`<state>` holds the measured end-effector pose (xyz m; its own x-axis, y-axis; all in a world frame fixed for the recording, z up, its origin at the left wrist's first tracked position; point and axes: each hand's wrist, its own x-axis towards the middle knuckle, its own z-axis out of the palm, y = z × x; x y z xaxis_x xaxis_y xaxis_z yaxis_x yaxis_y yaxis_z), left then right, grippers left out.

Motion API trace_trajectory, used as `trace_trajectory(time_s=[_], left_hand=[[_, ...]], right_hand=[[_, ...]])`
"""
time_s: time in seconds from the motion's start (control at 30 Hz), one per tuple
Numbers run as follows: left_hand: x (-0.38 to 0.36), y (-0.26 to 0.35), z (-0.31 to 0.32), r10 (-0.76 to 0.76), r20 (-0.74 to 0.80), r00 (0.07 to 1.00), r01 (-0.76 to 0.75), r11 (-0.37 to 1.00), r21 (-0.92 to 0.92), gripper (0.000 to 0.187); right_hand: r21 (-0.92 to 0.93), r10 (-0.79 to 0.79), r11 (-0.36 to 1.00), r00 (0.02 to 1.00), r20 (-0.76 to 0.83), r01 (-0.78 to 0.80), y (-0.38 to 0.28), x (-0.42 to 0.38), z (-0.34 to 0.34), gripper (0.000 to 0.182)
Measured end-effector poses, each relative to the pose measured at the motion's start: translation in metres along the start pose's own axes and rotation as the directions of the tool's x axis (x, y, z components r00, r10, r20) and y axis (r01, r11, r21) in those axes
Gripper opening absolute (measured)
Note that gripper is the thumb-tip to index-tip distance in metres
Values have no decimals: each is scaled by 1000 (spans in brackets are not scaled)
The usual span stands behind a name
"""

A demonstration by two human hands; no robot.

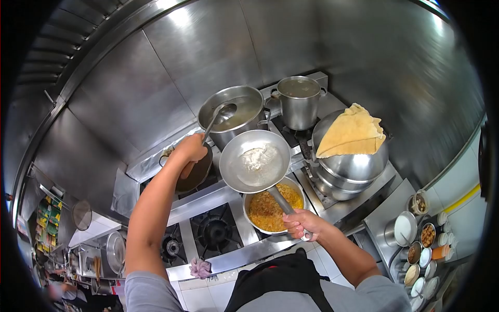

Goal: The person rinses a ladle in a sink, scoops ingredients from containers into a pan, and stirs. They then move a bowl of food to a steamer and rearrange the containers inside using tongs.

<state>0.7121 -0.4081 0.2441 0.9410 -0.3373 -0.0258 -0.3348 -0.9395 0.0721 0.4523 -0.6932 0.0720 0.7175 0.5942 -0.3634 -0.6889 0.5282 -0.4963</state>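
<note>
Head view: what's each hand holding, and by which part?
Left hand: steel ladle, by its handle. Right hand: round steel pan, by its handle's end.

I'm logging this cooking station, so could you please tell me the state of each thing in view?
Left hand: gripping the ladle.
Ladle: bowl dipped in the big pot.
Big pot: open, holds liquid.
Right hand: gripping the pan handle.
Pan: held up, white food inside.
Lower pan: holds orange food.
Back pot: uncovered.
Burner: unlit.

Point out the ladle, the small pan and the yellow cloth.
ladle [224,111]: head view, on its bowl.
small pan [236,166]: head view, on bare inner wall.
yellow cloth [351,136]: head view, on its middle.
</note>
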Motion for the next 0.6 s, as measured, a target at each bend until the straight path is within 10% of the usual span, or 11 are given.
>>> trace_trajectory(time_s=[0.17, 0.27, 0.3, 0.37, 0.6], left_hand=[[57, -15, 15, -127, 341, 932, 268, 872, -409, 18], [61, -18, 8, -34, 600, 799, 591, 227, -774, 19], [63, -23, 9, -36, 599, 800, 590, 231, -773, 19], [67, -33, 11, 109, 634, 766, 640, -230, -733, 18], [20, -31, -20, 179, 548, 817, 564, -448, -694, 17]], right_hand=[[29, -9, 1000, 1000, -1, 9, 0, 5, -2, 23], [38, -20, 999, 1000, 19, 20, 1, 12, -6, 20], [46, -24, 999, 1000, 10, 24, 2, 13, -6, 19], [52, -29, 998, 1000, 5, 29, 2, 15, -6, 17], [76, -6, 997, 999, 33, 4, 1, 18, -4, 18]])
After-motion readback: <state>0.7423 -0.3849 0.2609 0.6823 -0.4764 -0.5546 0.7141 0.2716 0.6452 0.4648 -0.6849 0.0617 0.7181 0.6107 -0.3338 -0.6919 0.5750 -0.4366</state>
